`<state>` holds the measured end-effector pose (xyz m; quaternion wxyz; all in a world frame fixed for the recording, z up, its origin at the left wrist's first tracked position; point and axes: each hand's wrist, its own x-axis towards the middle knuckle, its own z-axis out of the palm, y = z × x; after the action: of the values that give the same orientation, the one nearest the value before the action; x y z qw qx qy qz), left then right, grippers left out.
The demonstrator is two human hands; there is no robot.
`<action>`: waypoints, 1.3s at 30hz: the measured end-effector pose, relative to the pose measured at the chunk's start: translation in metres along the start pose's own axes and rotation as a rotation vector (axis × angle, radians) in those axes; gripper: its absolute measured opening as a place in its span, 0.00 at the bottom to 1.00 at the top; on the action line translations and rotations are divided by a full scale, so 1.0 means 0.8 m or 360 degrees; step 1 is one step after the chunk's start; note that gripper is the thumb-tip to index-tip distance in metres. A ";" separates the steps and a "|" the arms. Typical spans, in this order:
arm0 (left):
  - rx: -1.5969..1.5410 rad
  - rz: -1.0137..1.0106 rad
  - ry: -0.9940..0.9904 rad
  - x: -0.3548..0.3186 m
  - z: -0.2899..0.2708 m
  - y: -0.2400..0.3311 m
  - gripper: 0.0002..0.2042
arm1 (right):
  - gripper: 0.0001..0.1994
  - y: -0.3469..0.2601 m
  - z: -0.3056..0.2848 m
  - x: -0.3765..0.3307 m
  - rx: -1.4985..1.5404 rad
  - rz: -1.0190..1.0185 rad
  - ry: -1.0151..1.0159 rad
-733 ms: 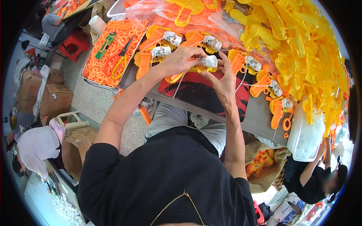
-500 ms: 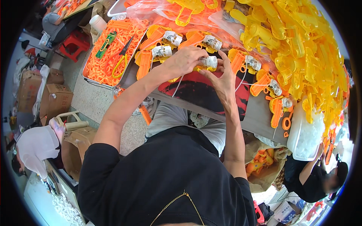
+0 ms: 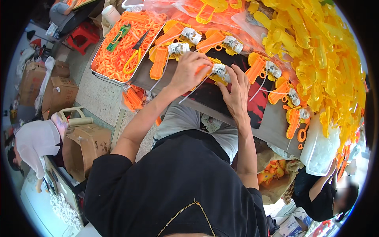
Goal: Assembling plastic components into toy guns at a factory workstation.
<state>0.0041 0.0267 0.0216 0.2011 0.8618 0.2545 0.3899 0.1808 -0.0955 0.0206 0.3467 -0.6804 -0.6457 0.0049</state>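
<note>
My left hand (image 3: 192, 72) and my right hand (image 3: 236, 91) meet over a yellow and orange toy gun half (image 3: 213, 71) with a small white motor block and a white wire, lying on the dark work surface (image 3: 233, 118). Both hands grip it, fingers curled around the part. More orange toy gun halves (image 3: 160, 61) with white motor blocks lie in a row around it, one to the left, others behind and to the right (image 3: 260, 68).
A metal tray (image 3: 103, 76) of orange ring parts with a green tool stands at the left. A large heap of yellow plastic parts (image 3: 316, 59) fills the right. A white bin (image 3: 319, 152), cardboard boxes (image 3: 85, 144) and another person (image 3: 319, 193) are nearby.
Both hands stay on the same toy gun half; the fingers have shifted slightly on it. Little else moved.
</note>
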 end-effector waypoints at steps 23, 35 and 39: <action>0.0506 0.0263 0.0057 -0.033 0.039 0.042 0.10 | 0.20 -0.004 0.022 -0.001 0.0044 0.0055 0.0206; 0.0333 0.0358 -0.0008 0.004 0.022 0.020 0.09 | 0.16 -0.006 0.043 0.002 0.0130 0.0134 0.0288; 0.0564 0.0453 -0.0054 -0.003 0.025 0.020 0.08 | 0.16 -0.006 0.050 -0.004 0.0089 0.0079 0.0347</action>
<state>0.0224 0.0098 0.0167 -0.0063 0.9173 0.1916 0.3490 0.1577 -0.0799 -0.0085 0.4334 -0.6828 -0.5867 -0.0424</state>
